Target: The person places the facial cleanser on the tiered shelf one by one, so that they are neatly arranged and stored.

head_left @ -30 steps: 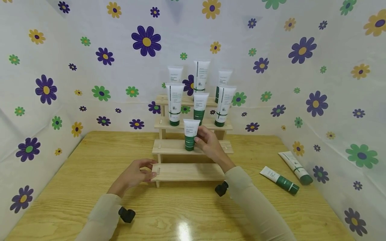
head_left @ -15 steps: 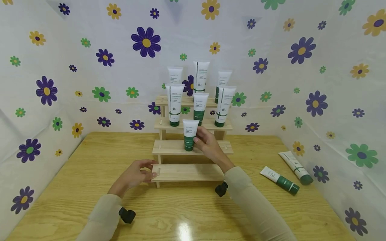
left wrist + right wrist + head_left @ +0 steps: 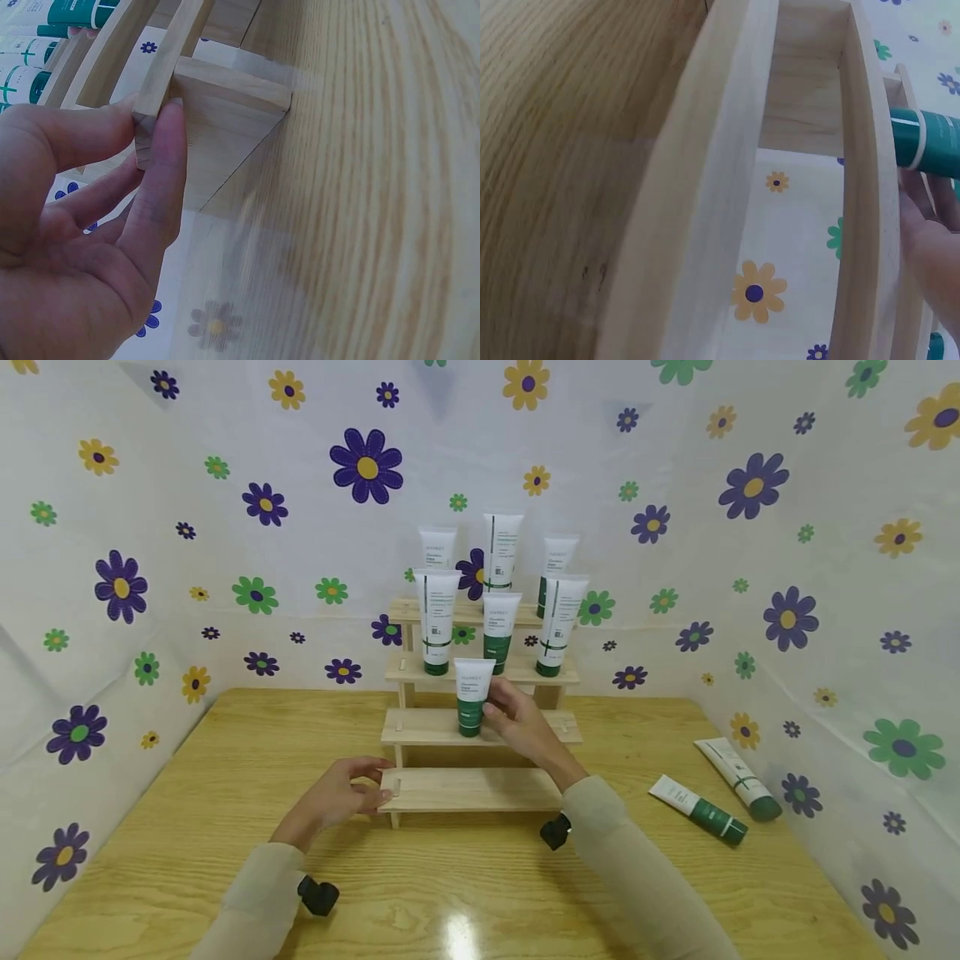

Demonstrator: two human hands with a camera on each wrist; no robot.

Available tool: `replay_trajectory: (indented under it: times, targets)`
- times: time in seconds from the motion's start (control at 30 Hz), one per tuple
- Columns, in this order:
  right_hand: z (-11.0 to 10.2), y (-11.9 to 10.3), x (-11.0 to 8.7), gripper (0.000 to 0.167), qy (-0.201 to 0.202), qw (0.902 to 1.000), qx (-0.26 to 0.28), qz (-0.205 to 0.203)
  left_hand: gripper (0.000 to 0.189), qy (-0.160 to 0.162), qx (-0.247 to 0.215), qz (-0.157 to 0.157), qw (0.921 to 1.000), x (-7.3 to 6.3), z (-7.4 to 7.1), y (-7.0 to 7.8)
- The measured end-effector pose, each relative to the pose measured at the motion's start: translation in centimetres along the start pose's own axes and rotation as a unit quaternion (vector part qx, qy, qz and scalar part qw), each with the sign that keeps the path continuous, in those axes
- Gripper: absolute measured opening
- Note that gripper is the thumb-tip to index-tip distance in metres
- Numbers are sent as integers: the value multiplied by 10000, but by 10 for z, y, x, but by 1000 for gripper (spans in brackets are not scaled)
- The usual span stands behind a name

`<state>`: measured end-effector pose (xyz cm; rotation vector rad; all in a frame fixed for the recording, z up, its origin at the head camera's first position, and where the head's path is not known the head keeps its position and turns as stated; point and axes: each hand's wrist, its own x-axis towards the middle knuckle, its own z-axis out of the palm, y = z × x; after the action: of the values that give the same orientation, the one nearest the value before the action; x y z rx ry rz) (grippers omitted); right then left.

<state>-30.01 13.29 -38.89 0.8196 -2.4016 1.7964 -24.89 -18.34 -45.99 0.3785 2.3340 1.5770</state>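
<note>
A small white-and-green squeeze tube (image 3: 472,697) stands cap down on the second-lowest step of a wooden tiered display stand (image 3: 472,789). My right hand (image 3: 528,727) holds this tube from its right side, with the thumb in front and fingers partly hidden behind it. In the right wrist view the tube's green end (image 3: 907,139) sits right at the step's edge, above my right hand (image 3: 937,255). At the stand's left end, my left hand (image 3: 330,797) pinches the lowest board. The left wrist view shows my left hand (image 3: 82,225) with thumb and fingers on that board's end (image 3: 154,112).
Two tall tubes flank a short tube (image 3: 498,631) on the step behind. Three more, including a tall tube (image 3: 501,552), stand on the top step. On the right of the wooden table (image 3: 420,893) lie a small tube (image 3: 697,810) and a larger tube (image 3: 738,779). Flowered cloth surrounds the table.
The small tube under my right hand has shifted very slightly left on its step. My left hand keeps its grip on the board.
</note>
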Motion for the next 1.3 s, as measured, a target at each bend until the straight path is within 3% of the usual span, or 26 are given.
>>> replay_trajectory:
  times: [0.3, 0.53, 0.73, 0.97, 1.1, 1.3]
  targets:
    - [-36, -12, -17, 39, -258, 9982, -518, -159, 54, -69, -44, 76, 9999, 1, 1, -1]
    - [-79, -22, -45, 37, -452, 9897, -1340, 213, 54, -81, -59, 59, 9999, 0, 1, 1]
    - [-122, -27, -73, 36, -737, 9715, -2158, 652, 53, -4, 1, -35, 10000, 0, 1, 1]
    - [-162, -32, -108, 36, -564, 9525, -2852, 903, 52, 25, 50, -30, 10000, 2, 1, -1]
    - [-178, -21, -124, 35, -545, 9422, -3089, 1182, 52, 75, 48, -70, 9999, 2, 1, -2]
    - [-201, 4, -147, 37, -636, 9345, -3112, 1606, 51, 148, 39, -187, 9997, 2, 2, 0]
